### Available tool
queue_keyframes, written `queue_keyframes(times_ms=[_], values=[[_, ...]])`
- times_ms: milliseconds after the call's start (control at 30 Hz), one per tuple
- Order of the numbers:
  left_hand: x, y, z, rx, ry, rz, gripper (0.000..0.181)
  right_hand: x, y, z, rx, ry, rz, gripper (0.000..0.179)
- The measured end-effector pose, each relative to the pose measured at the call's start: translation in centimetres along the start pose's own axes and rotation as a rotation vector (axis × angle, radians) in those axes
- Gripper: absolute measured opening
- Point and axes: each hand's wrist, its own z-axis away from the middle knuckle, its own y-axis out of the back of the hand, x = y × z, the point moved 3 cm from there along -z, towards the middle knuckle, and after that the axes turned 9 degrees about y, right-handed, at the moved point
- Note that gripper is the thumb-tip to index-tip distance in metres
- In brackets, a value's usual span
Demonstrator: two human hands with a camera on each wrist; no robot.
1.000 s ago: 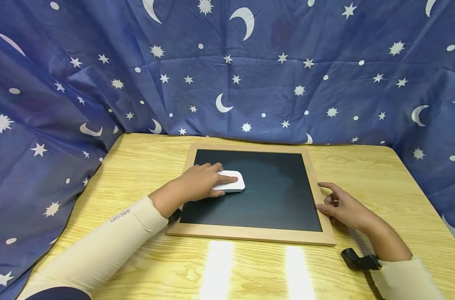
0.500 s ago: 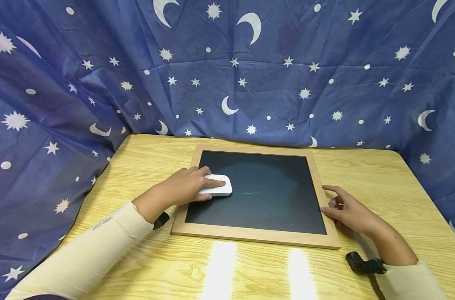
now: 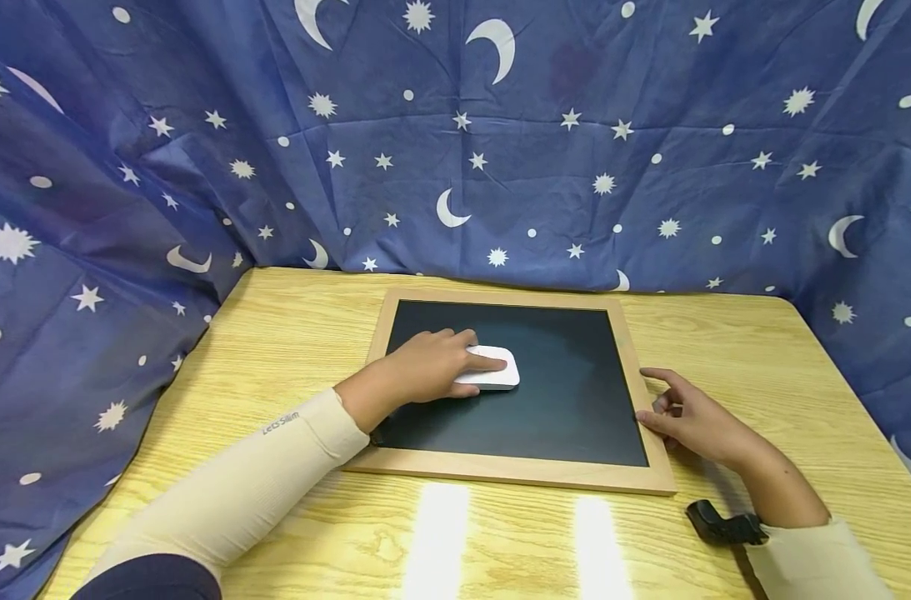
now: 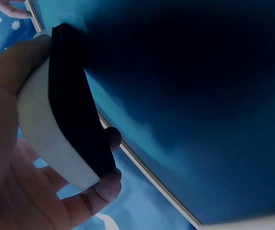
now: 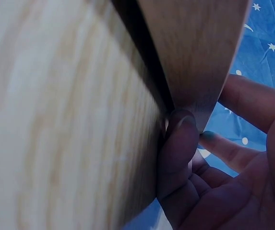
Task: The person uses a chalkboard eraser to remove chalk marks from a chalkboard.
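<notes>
My left hand holds a white chalkboard eraser, fingers over its top and sides, near the middle of a wood-framed chalkboard. In the left wrist view, the eraser's dark felt pad faces the board, with my thumb and fingertips on its edges. My right hand is at the board's right frame, thumb and index finger touching it. In the right wrist view, a curled finger meets the lower edge of the frame. The eraser's underside is hidden in the head view.
The board lies flat on a light wood table. A blue curtain with moons and stars hangs behind and at the sides. A black wrist device sits by the right sleeve. Glare crosses the table front.
My left hand slid the eraser left, then back right past its first place. The faint chalk line seen earlier no longer shows; the eraser now covers about that spot. The right hand stayed at the frame.
</notes>
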Motion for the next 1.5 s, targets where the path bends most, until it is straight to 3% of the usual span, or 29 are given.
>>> queue_keyframes(times_ms=[200,333,533,867,1000,1267,1500], values=[[1.6,0.3,-2.2,-0.025,-0.002,-0.020,0.050,-0.3,-0.2,-0.2,-0.003,0.005,-0.002,0.078],[1.6,0.5,-2.4,-0.051,0.010,-0.024,0.051,-0.4,-0.2,-0.4,-0.002,0.006,-0.001,0.078],[0.0,0.3,-0.3,-0.050,0.027,-0.006,0.051,-0.4,-0.3,-0.5,-0.007,0.003,0.000,0.078],[-3.6,-0.5,5.6,0.023,0.077,0.039,0.049,0.0,-0.2,-0.1,-0.004,-0.008,0.011,0.078],[-4.3,-0.3,7.1,0.032,0.093,0.049,0.049,0.2,-0.2,0.0,0.001,-0.011,0.013,0.078],[-4.4,0.0,7.3,0.038,0.077,0.047,0.049,0.3,-0.2,0.1,-0.002,-0.008,0.002,0.079],[-3.6,-0.1,5.9,0.056,0.044,0.028,0.048,0.0,-0.1,0.0,-0.001,-0.004,0.012,0.078]])
